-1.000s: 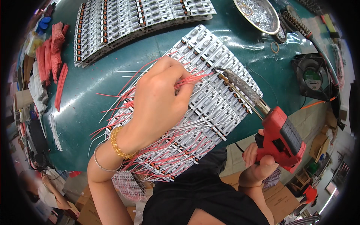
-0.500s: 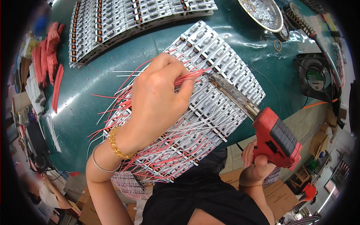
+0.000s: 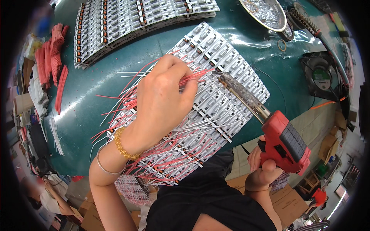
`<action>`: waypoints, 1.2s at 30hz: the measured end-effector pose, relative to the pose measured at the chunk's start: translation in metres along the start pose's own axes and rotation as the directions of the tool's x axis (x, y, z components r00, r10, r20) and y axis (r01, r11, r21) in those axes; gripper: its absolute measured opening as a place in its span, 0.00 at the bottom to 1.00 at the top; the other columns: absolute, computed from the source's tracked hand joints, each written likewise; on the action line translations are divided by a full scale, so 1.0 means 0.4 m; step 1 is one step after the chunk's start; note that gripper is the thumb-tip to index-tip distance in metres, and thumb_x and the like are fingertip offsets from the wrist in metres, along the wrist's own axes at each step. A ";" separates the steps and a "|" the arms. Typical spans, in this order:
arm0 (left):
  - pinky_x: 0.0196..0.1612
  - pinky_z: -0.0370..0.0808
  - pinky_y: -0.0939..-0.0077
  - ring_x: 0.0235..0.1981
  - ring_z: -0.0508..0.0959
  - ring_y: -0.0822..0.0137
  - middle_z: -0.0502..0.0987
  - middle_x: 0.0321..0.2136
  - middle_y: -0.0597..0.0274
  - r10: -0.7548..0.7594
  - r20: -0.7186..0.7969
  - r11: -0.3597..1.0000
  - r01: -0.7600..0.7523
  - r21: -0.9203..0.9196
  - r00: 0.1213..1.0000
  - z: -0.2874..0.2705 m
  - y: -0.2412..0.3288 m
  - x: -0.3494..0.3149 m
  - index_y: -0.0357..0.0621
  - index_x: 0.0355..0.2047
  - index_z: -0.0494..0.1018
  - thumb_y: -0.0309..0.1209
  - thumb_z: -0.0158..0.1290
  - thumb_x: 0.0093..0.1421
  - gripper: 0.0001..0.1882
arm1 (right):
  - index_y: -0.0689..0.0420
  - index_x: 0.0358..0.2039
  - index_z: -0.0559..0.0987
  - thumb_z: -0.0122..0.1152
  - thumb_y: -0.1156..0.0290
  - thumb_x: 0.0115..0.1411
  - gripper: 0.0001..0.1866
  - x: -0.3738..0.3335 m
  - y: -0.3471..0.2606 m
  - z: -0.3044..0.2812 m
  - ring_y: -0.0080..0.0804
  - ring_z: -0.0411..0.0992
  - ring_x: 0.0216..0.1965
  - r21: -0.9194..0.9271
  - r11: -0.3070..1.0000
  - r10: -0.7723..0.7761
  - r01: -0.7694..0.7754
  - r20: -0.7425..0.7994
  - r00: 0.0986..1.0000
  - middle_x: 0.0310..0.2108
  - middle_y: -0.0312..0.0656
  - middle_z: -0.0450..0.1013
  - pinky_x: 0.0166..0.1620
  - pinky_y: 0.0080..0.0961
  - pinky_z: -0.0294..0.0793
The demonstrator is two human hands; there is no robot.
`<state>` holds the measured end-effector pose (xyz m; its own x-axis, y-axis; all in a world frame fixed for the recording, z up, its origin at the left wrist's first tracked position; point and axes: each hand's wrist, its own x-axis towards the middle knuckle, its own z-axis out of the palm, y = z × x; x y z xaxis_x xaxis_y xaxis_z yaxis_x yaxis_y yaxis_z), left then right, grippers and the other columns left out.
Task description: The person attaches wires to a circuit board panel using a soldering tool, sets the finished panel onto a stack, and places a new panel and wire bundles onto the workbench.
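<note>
My left hand [image 3: 163, 90] pinches a bunch of red wires [image 3: 194, 76] above a panel of small white circuit boards [image 3: 231, 69]. The wires' tips point right, over the board rows. My right hand [image 3: 266, 165] grips a red and black soldering gun [image 3: 285, 142]. Its darkened tip end hovers at the boards, just right of the red wire ends; whether it touches cannot be made out. Many red and white wires [image 3: 192, 133] are spread over the panel's lower half. My left hand and forearm hide part of the panel's left side.
Another stack of board panels [image 3: 127, 27] lies at the far left. Red wire bundles [image 3: 48, 57] and white wires [image 3: 56, 136] rest on the green table [image 3: 77, 150] at left. A metal dish [image 3: 266, 13], a coiled-spring iron holder [image 3: 304, 17] and a black fan [image 3: 322, 77] stand at right.
The soldering gun's tip has shifted slightly right, away from the red wire ends. My left hand keeps nearly the same place with the wires. The whole view has moved slightly.
</note>
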<state>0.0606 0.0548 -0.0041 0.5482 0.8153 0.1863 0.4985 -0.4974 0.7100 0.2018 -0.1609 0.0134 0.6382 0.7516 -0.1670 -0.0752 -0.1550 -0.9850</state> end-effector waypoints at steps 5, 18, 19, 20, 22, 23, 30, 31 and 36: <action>0.26 0.70 0.66 0.23 0.74 0.57 0.72 0.26 0.55 0.009 -0.003 0.999 -0.009 -0.032 1.000 -0.004 0.000 0.000 0.36 0.21 0.72 0.24 0.55 0.49 0.04 | 0.74 0.45 0.65 0.58 0.36 0.47 0.47 -0.002 -0.020 0.001 0.19 0.57 0.07 0.010 1.000 0.016 -0.016 -0.002 1.000 0.07 0.30 0.58 0.13 0.16 0.58; 0.26 0.71 0.67 0.23 0.75 0.57 0.73 0.26 0.55 -0.001 0.057 0.994 0.007 -0.107 0.998 0.007 0.012 -0.007 0.36 0.22 0.72 0.23 0.55 0.49 0.04 | 0.72 0.43 0.67 0.59 0.39 0.48 0.43 0.000 -0.003 -0.027 0.20 0.59 0.08 0.048 0.997 0.057 -0.062 0.093 0.994 0.07 0.32 0.59 0.15 0.16 0.60; 0.26 0.71 0.67 0.23 0.75 0.57 0.72 0.26 0.55 0.017 0.046 0.995 -0.012 -0.103 0.999 0.008 0.010 -0.008 0.36 0.22 0.72 0.23 0.55 0.49 0.03 | 0.72 0.42 0.67 0.59 0.39 0.48 0.42 0.001 -0.002 -0.027 0.21 0.59 0.08 0.052 0.997 0.049 -0.054 0.105 0.993 0.07 0.32 0.59 0.15 0.16 0.60; 0.26 0.71 0.67 0.23 0.75 0.57 0.72 0.26 0.55 0.014 0.047 0.995 -0.009 -0.101 0.999 0.009 0.009 -0.010 0.36 0.22 0.72 0.23 0.55 0.49 0.03 | 0.72 0.42 0.67 0.59 0.39 0.48 0.42 0.002 -0.001 -0.025 0.21 0.59 0.08 0.053 0.997 0.051 -0.057 0.107 0.993 0.07 0.32 0.59 0.15 0.16 0.60; 0.26 0.71 0.68 0.23 0.75 0.57 0.72 0.26 0.56 0.030 0.037 0.997 -0.028 -0.069 0.999 0.008 0.007 -0.014 0.36 0.23 0.71 0.23 0.55 0.49 0.04 | 0.69 0.39 0.67 0.60 0.41 0.48 0.38 0.001 -0.004 -0.016 0.21 0.59 0.08 -0.005 0.998 0.064 -0.064 0.071 0.995 0.08 0.33 0.60 0.15 0.17 0.60; 0.26 0.71 0.68 0.23 0.75 0.57 0.72 0.26 0.56 0.029 0.036 0.997 -0.027 -0.071 0.999 0.008 0.006 -0.015 0.36 0.23 0.71 0.23 0.55 0.49 0.04 | 0.69 0.39 0.67 0.60 0.41 0.48 0.38 -0.002 0.009 -0.028 0.21 0.59 0.08 -0.007 0.998 0.064 -0.063 0.072 0.995 0.08 0.33 0.60 0.15 0.17 0.60; 0.24 0.71 0.69 0.22 0.75 0.58 0.72 0.26 0.56 0.040 0.028 0.996 -0.038 -0.084 0.999 0.017 0.010 -0.016 0.36 0.23 0.71 0.22 0.56 0.48 0.04 | 0.71 0.40 0.67 0.61 0.41 0.48 0.40 -0.018 0.025 -0.050 0.20 0.59 0.07 0.086 0.996 0.029 -0.026 -0.031 0.999 0.07 0.33 0.59 0.14 0.17 0.60; 0.24 0.71 0.69 0.22 0.75 0.58 0.72 0.25 0.56 0.039 0.026 0.996 -0.037 -0.079 0.999 0.018 0.011 -0.017 0.36 0.23 0.71 0.21 0.56 0.49 0.04 | 0.73 0.41 0.66 0.61 0.41 0.48 0.42 -0.006 0.001 -0.029 0.20 0.58 0.07 0.058 0.997 0.038 -0.041 0.053 0.998 0.07 0.32 0.59 0.14 0.17 0.60; 0.24 0.71 0.69 0.22 0.75 0.59 0.72 0.25 0.56 0.047 -0.004 0.994 -0.047 -0.094 0.999 0.009 0.004 -0.020 0.36 0.23 0.71 0.21 0.56 0.49 0.04 | 0.74 0.44 0.65 0.61 0.41 0.47 0.44 -0.006 -0.007 -0.008 0.20 0.58 0.07 0.095 0.995 0.027 -0.032 0.055 0.998 0.07 0.31 0.59 0.14 0.17 0.60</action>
<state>0.0595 0.0462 -0.0068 0.5684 0.7923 0.2219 0.4068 -0.5050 0.7613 0.2031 -0.1643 0.0167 0.5931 0.7811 -0.1951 -0.1675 -0.1173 -0.9789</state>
